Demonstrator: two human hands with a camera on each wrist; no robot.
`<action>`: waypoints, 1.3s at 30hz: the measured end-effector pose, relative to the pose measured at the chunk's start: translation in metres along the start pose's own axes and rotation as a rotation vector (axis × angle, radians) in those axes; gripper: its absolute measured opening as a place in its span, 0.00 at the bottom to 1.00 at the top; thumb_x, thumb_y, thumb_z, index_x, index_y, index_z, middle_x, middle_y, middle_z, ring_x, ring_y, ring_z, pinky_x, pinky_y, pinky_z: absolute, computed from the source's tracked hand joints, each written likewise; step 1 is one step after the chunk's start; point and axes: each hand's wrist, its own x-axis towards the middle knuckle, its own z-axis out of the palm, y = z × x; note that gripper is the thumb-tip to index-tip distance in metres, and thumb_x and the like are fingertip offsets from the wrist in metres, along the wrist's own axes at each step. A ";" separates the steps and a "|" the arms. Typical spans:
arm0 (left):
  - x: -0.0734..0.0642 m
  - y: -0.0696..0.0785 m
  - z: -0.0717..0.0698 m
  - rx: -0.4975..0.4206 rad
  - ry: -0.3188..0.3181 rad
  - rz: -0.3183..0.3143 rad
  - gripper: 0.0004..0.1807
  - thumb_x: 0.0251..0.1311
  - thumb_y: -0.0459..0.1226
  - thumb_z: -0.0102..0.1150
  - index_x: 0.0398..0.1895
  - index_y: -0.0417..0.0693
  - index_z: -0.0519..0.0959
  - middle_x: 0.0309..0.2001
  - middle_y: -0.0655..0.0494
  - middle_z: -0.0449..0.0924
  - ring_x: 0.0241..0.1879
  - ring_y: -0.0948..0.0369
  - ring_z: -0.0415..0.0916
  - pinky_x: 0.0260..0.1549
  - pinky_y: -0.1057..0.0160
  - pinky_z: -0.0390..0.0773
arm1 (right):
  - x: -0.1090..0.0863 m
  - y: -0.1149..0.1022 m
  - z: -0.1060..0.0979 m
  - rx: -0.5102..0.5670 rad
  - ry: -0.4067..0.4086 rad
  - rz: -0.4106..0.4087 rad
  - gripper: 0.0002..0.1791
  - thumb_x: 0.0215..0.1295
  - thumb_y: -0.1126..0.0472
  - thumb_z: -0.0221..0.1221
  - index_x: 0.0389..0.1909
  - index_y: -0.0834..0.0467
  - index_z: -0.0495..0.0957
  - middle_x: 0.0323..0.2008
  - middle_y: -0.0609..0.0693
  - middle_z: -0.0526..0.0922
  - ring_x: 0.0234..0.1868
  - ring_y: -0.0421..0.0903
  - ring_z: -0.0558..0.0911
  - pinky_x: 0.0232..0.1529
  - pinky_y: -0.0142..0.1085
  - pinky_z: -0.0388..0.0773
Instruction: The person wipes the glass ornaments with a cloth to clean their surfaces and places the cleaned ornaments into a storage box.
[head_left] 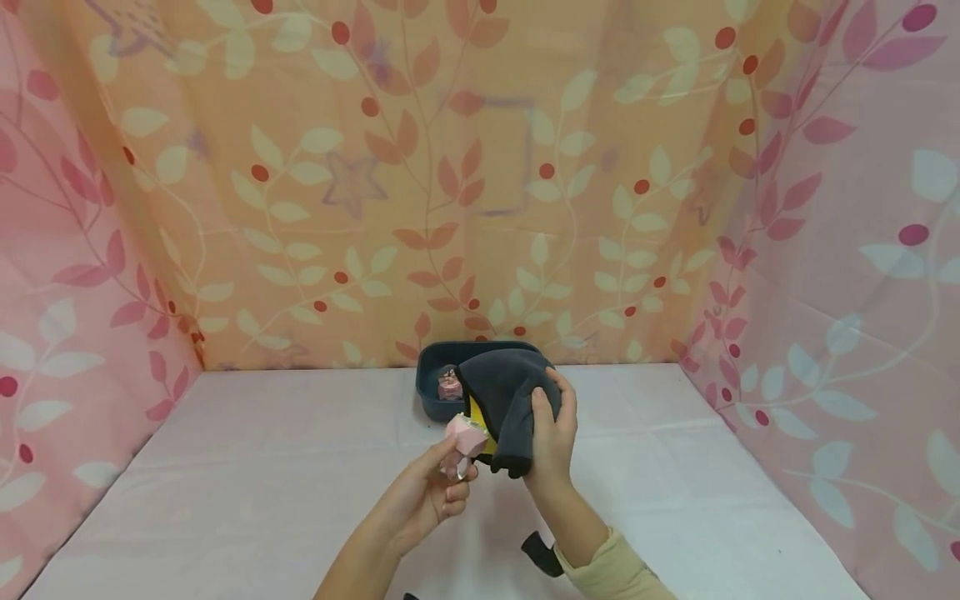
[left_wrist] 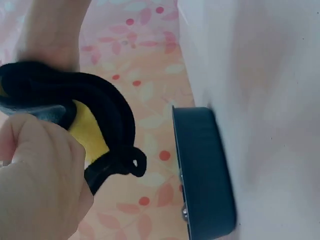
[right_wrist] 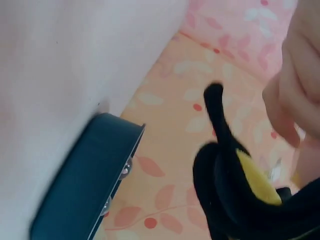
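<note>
My left hand (head_left: 431, 500) pinches a small pale pink piece (head_left: 467, 435) with shiny, clear-looking parts, held at the opening of a dark grey cloth cap or pouch. Its exact kind is unclear. My right hand (head_left: 553, 433) grips the grey cloth item (head_left: 506, 396) from its right side, fingers over the outside. Yellow lining (head_left: 477, 417) and black edging show at its mouth. In the left wrist view, the left hand (left_wrist: 40, 180) is in front of the yellow lining (left_wrist: 90, 130), and the pink piece is hidden.
Behind the hands stands a dark blue tray (head_left: 438, 408) against the patterned back curtain (head_left: 427, 167). Another pink, shiny piece (head_left: 450, 385) lies inside. Clear round bits (right_wrist: 125, 169) show at its rim in the right wrist view. A black strap end (head_left: 542, 554) hangs near the right forearm.
</note>
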 end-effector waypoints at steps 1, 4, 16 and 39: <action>0.000 0.000 0.000 -0.005 -0.006 0.004 0.22 0.73 0.54 0.43 0.53 0.45 0.64 0.32 0.54 0.72 0.19 0.68 0.59 0.20 0.74 0.62 | -0.002 0.001 0.000 -0.003 -0.016 -0.039 0.21 0.74 0.62 0.44 0.65 0.60 0.59 0.61 0.59 0.64 0.55 0.50 0.73 0.49 0.33 0.76; 0.002 0.000 -0.001 0.010 -0.039 0.026 0.21 0.73 0.56 0.40 0.39 0.50 0.72 0.29 0.57 0.73 0.17 0.68 0.59 0.19 0.72 0.61 | -0.011 0.005 0.001 -0.046 -0.112 -0.194 0.22 0.72 0.65 0.43 0.64 0.65 0.57 0.61 0.60 0.62 0.54 0.48 0.73 0.48 0.31 0.76; 0.006 -0.006 -0.006 0.050 -0.201 0.013 0.24 0.75 0.54 0.37 0.21 0.56 0.68 0.21 0.66 0.68 0.13 0.73 0.57 0.14 0.77 0.57 | -0.016 0.017 0.004 -0.222 -0.347 -0.333 0.21 0.66 0.72 0.48 0.60 0.65 0.64 0.52 0.56 0.70 0.44 0.44 0.74 0.40 0.31 0.75; 0.007 -0.002 -0.007 0.523 -0.165 0.025 0.30 0.66 0.47 0.57 0.59 0.34 0.61 0.31 0.53 0.73 0.24 0.62 0.65 0.25 0.66 0.68 | 0.013 -0.017 -0.003 -0.162 -0.497 0.181 0.20 0.70 0.63 0.51 0.60 0.66 0.67 0.52 0.58 0.74 0.47 0.47 0.76 0.43 0.33 0.76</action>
